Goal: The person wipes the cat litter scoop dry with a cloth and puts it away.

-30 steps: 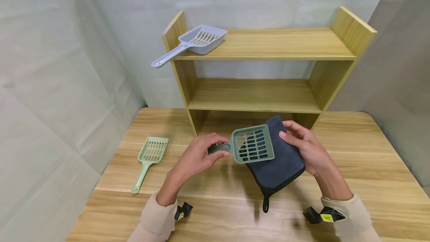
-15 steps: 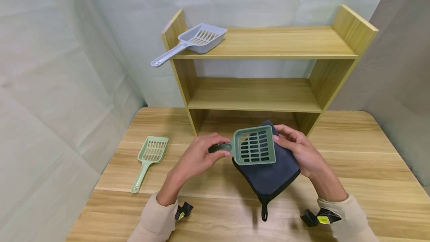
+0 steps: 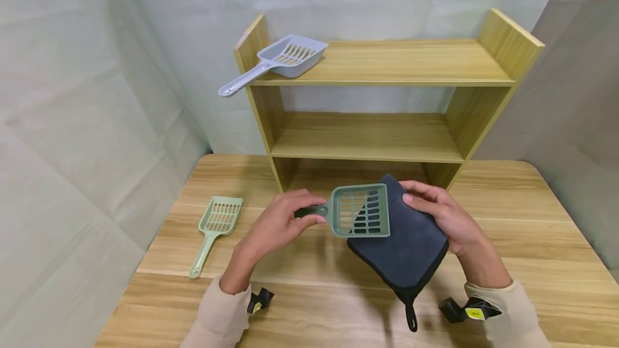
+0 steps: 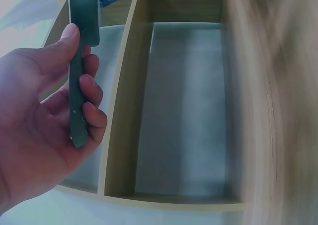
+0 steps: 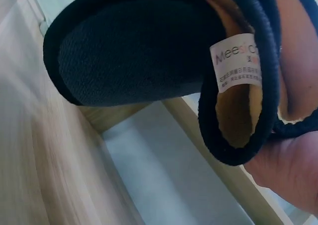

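My left hand [image 3: 285,219] grips the handle of a dark green litter scoop [image 3: 384,211], its slotted head pointing right above the table. In the left wrist view the fingers curl round the handle [image 4: 77,101]. My right hand [image 3: 447,216] holds a dark blue cloth [image 3: 411,246] with black edging and a hanging loop, pinched near its upper right side. Part of the cloth lies behind the scoop's head and shows through the slots; whether they touch I cannot tell. The right wrist view shows the folded cloth's orange-brown inner side and a white label [image 5: 238,61].
A pale green litter scoop [image 3: 220,219] lies on the wooden table [image 3: 309,305] at the left. Behind stands a wooden shelf unit [image 3: 372,136]. On its top board a grey-blue litter scoop [image 3: 295,55] lies with its handle jutting past the left side. Pale sheets hang around.
The cloth slides left behind the scoop, then back right, its loop now hanging lower and further right. Both hands shift slightly; the scoop ends a little further left.
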Demonstrator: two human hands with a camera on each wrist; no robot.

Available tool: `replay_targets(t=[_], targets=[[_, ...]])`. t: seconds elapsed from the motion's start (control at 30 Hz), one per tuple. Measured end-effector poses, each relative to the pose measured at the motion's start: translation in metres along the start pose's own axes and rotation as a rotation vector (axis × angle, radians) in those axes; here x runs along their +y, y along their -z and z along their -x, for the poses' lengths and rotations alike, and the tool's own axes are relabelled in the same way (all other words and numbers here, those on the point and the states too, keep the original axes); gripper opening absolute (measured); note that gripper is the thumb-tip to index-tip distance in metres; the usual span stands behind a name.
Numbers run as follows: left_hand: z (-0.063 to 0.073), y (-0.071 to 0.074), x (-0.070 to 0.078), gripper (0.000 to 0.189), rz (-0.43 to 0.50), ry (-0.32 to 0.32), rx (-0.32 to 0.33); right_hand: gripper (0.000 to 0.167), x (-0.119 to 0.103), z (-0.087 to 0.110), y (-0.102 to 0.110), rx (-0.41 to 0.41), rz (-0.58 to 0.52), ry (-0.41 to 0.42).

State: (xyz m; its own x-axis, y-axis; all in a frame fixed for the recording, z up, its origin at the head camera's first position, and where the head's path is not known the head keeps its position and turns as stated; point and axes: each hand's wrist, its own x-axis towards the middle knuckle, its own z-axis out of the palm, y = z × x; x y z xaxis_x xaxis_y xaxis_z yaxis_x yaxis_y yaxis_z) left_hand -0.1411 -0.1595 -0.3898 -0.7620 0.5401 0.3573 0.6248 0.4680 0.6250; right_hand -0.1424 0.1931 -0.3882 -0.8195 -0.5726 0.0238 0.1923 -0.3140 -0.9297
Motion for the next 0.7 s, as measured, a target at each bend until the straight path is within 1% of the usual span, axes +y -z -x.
replay_targets(t=[0.13,0.27,0.37,0.57,0.7], targets=[[0.0,-0.002,0.0,0.027,0.023,-0.029,-0.004,0.036,0.002,-0.002,-0.002,-0.02,-0.048,-0.01],[-0.001,-0.008,0.001,0.028,0.053,-0.061,0.009,0.035,0.007,-0.005,-0.004,-0.025,-0.079,-0.015],[-0.002,-0.012,0.002,0.028,0.057,-0.072,0.019,0.033,0.012,-0.007,-0.005,-0.031,-0.094,-0.009],[-0.003,-0.015,0.003,0.029,0.056,-0.069,0.026,0.033,0.018,-0.01,-0.007,-0.065,-0.098,0.018],[-0.002,-0.013,0.003,0.031,0.055,-0.048,0.024,0.033,0.016,-0.009,-0.008,-0.042,-0.074,0.008]])
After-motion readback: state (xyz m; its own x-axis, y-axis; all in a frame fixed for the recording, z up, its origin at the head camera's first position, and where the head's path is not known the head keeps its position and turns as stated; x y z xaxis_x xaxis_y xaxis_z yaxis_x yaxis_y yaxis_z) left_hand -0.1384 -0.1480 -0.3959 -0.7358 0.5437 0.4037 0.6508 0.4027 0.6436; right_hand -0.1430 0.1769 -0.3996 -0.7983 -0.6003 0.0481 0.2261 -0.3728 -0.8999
